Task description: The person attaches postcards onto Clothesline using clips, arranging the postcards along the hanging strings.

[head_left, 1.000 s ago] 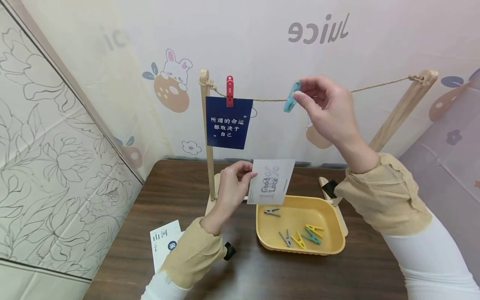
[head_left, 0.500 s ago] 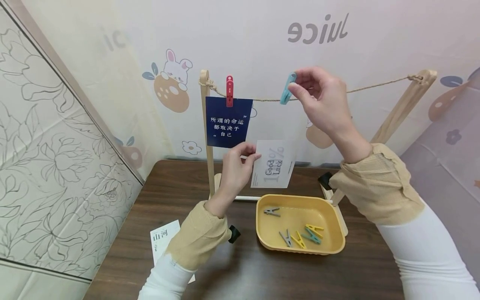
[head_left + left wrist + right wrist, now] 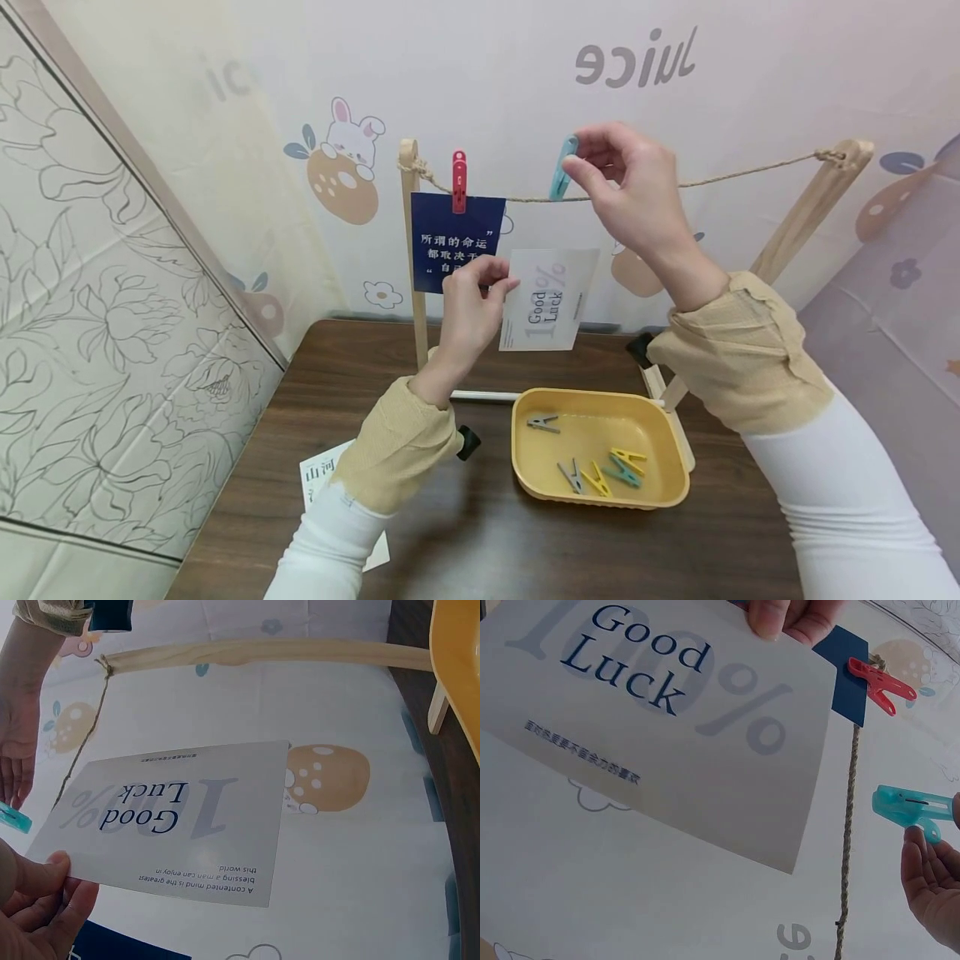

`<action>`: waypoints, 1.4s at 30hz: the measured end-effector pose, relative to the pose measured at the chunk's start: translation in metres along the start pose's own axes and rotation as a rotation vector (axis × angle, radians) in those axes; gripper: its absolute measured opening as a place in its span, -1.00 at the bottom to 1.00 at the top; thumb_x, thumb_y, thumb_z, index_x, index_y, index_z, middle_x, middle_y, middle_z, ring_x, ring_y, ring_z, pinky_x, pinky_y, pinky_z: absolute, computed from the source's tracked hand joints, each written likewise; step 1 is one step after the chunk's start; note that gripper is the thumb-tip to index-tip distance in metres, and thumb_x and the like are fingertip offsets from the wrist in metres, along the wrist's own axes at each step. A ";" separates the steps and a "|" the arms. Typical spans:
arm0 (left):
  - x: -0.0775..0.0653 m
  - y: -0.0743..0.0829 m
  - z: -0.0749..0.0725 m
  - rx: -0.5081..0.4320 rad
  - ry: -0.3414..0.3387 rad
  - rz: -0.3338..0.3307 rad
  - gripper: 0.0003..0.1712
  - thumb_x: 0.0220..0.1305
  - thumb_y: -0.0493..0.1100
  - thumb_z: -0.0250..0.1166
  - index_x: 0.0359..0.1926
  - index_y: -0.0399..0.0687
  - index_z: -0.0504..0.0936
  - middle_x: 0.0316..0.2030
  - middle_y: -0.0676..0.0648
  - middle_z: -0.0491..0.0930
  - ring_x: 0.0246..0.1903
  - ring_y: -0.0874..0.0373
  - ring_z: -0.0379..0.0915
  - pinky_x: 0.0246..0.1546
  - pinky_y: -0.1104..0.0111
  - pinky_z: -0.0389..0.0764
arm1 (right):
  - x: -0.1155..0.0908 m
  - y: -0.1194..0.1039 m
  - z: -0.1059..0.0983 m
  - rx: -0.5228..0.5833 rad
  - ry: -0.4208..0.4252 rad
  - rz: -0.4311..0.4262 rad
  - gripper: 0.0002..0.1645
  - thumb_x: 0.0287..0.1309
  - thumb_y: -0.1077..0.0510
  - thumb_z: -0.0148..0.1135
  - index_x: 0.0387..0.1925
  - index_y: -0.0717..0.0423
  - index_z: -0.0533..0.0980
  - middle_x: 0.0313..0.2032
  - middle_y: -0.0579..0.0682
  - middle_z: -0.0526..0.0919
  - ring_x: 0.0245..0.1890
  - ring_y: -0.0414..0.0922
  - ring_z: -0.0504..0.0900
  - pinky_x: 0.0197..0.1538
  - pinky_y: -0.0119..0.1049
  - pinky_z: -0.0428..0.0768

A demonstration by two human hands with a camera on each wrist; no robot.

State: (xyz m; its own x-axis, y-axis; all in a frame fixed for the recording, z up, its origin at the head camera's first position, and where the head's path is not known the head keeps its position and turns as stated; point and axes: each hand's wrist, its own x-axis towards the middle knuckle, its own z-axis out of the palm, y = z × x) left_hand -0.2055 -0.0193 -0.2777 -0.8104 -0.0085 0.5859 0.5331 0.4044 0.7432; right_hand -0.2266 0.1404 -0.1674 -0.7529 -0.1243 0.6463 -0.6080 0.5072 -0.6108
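While the left hand (image 3: 471,321) pinches a white "Good Luck" card (image 3: 551,304) at its left edge between thumb and fingers, the right hand (image 3: 633,192) grips a turquoise peg (image 3: 564,168) in its own fingers. The card is raised over the surface (image 3: 637,550), below the rope (image 3: 750,174) and on the far side of the yellow basin (image 3: 577,442). In the right wrist view a gap shows between the peg and the rope.

The rope is tied between a wooden left post (image 3: 418,325) and a right post (image 3: 806,217). Near its left end, a red peg (image 3: 459,183) clips a navy card (image 3: 456,225) to it; the left hand covers part of that card's lower right corner in the head view. Two grey pegs (image 3: 572,478), two yellow pegs (image 3: 628,458) and a teal peg (image 3: 625,472) lie in the basin. At the near left, white printed paper (image 3: 378,552) rests on the surface, partly hidden by the left sleeve (image 3: 322,533).
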 end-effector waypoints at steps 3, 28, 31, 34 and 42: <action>0.004 0.002 -0.001 0.002 0.014 0.011 -0.95 0.03 -0.37 0.28 -0.43 -0.28 0.56 -0.51 -0.10 0.58 -0.54 0.20 0.43 -0.53 0.52 0.38 | 0.002 -0.001 0.001 -0.018 -0.005 -0.007 -0.70 0.10 0.21 0.16 -0.13 0.29 0.48 -0.31 0.00 0.53 -0.38 -0.23 0.44 -0.30 -0.52 0.39; 0.025 0.016 -0.003 0.023 0.075 -0.001 -0.89 0.09 -0.31 0.24 -0.33 -0.30 0.59 -0.42 -0.12 0.61 -0.49 0.20 0.46 -0.49 0.52 0.38 | 0.009 0.000 0.003 -0.034 -0.057 0.018 -0.73 0.10 0.23 0.15 -0.17 0.32 0.49 -0.37 0.00 0.52 -0.40 -0.24 0.46 -0.28 -0.51 0.41; 0.026 0.016 -0.002 0.012 0.086 -0.004 -0.87 0.09 -0.31 0.24 -0.31 -0.29 0.60 -0.40 -0.12 0.62 -0.46 0.20 0.47 -0.47 0.52 0.40 | 0.010 0.002 0.002 -0.013 -0.059 0.022 -0.74 0.10 0.24 0.15 -0.18 0.33 0.49 -0.38 -0.02 0.52 -0.40 -0.23 0.46 -0.27 -0.51 0.41; 0.027 0.015 -0.001 0.001 0.095 -0.010 -0.86 0.09 -0.31 0.24 -0.30 -0.29 0.60 -0.38 -0.12 0.62 -0.44 0.20 0.48 -0.45 0.51 0.43 | 0.011 0.005 0.002 0.008 -0.052 0.026 -0.74 0.08 0.25 0.17 -0.19 0.34 0.50 -0.40 -0.04 0.52 -0.41 -0.22 0.46 -0.27 -0.51 0.41; 0.027 0.014 0.000 -0.003 0.100 -0.005 -0.86 0.09 -0.32 0.24 -0.30 -0.30 0.60 -0.37 -0.12 0.62 -0.44 0.20 0.48 -0.46 0.50 0.43 | 0.013 0.007 0.002 0.002 -0.010 0.042 -0.78 0.09 0.25 0.16 -0.23 0.33 0.51 -0.39 -0.02 0.53 -0.40 -0.23 0.45 -0.27 -0.50 0.39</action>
State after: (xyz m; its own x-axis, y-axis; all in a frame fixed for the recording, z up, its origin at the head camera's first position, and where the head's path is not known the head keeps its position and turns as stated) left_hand -0.2202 -0.0138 -0.2516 -0.7844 -0.1019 0.6118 0.5303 0.4012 0.7468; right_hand -0.2414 0.1404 -0.1646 -0.7804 -0.1118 0.6152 -0.5763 0.5102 -0.6384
